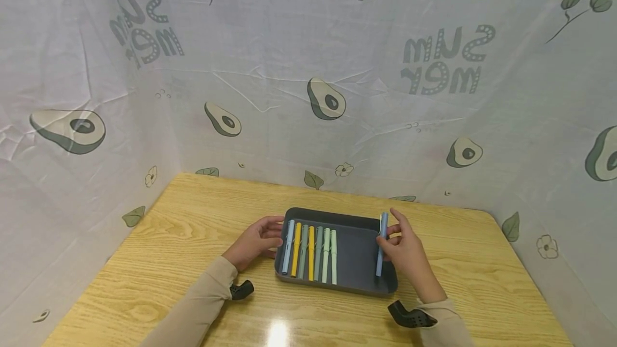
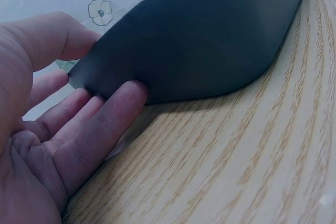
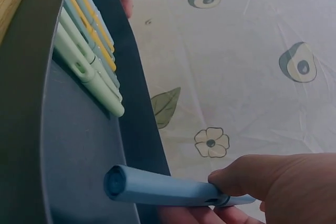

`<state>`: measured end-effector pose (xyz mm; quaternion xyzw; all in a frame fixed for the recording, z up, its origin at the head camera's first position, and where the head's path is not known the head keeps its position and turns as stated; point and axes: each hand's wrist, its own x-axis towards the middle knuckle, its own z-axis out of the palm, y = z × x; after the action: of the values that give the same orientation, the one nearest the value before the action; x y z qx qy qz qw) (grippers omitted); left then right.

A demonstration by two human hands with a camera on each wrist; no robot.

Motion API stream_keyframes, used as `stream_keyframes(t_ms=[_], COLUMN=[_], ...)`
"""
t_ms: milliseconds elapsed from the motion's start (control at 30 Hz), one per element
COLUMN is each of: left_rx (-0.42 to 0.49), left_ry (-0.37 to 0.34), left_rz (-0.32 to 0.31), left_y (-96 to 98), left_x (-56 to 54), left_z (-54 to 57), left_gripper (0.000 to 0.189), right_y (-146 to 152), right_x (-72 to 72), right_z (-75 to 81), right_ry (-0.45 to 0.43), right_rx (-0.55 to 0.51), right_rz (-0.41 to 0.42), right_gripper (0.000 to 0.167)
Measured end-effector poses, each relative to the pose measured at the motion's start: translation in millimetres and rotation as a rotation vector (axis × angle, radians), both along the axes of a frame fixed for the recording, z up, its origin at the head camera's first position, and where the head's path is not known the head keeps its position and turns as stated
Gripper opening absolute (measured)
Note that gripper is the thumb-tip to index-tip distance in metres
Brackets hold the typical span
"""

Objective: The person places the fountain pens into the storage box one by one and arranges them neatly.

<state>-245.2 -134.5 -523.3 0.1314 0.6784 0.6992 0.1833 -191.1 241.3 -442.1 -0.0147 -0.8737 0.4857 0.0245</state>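
A dark grey tray (image 1: 354,250) stands on the table. Side by side in its left half lie several capped pens: a light blue pen (image 1: 288,248), two yellow pens (image 1: 310,253), two grey-green pens (image 1: 303,250) and two pale green pens (image 1: 334,256). My right hand (image 1: 405,248) pinches a blue pen (image 3: 163,187) between thumb and fingers over the tray's right end. That pen points lengthwise like the others, apart from the row. At the tray's left end, my left hand (image 2: 68,114) holds the wall, thumb at the rim and fingertips on the outer side.
The wooden table (image 1: 231,197) reaches around the tray on all sides. A printed cloth (image 1: 270,68) with avocados and leaves hangs behind and beside it. Black wrist mounts (image 1: 409,316) stick out from both sleeves near the tray's front edge.
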Motion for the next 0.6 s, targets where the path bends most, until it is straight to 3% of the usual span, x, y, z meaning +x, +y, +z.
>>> stream_keyframes(t_ms=[600], left_rx=[-0.008], left_ry=[0.0], left_rz=[0.003], left_y=[0.3], left_x=[1.2], left_z=[1.8], left_gripper=[0.065], right_y=[-2.4], right_x=[0.8], right_z=[-3.8], right_ry=[-0.033], right_rx=[0.017], right_rz=[0.04], right_gripper=[0.073])
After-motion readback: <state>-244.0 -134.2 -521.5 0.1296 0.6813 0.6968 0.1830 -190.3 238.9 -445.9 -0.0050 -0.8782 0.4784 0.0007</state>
